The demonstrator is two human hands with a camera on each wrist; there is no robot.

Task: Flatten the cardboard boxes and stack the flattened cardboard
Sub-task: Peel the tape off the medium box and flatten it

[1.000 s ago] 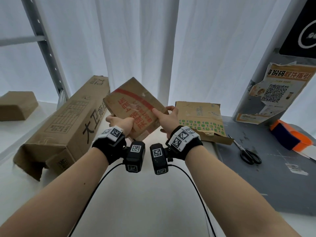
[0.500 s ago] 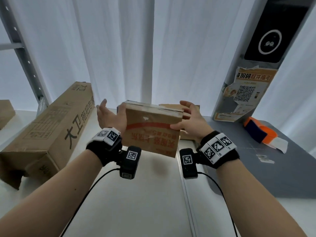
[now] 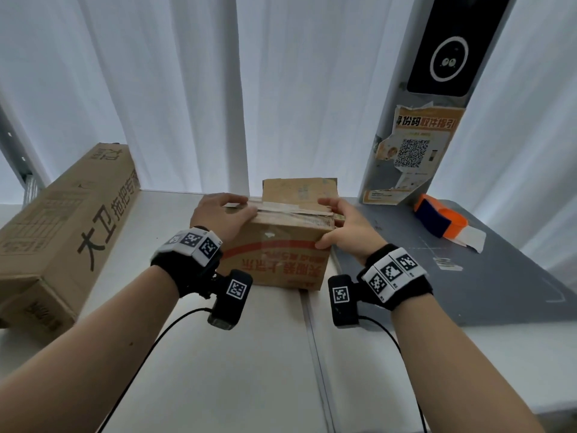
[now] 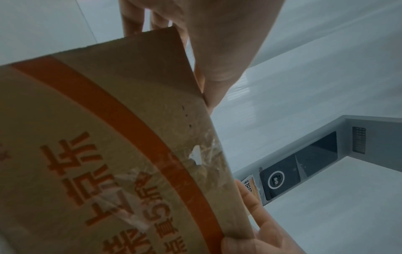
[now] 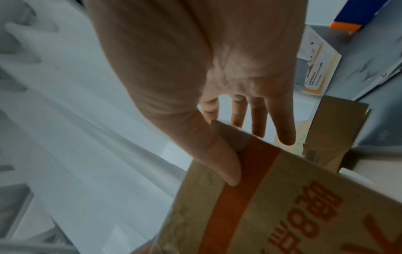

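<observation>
The left hand (image 3: 218, 218) and right hand (image 3: 345, 229) grip the small brown red-striped cardboard box (image 3: 274, 260) on the white table (image 3: 249, 370). Fingers curl over its top edges, thumbs on its near face.

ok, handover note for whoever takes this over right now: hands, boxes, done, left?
Left hand: grips the top left edge of the small brown cardboard box with the red band.
Right hand: grips its top right corner, thumb on the front face.
That box stands on the white table, not yet flattened, its top seam taped.
Long brown cardboard box lies to the left, unflattened.
A worn brown cardboard piece sits behind the small box; whether it is flattened is unclear.
Done: no stack in view.
Left: flatten both boxes, then stack.
</observation>
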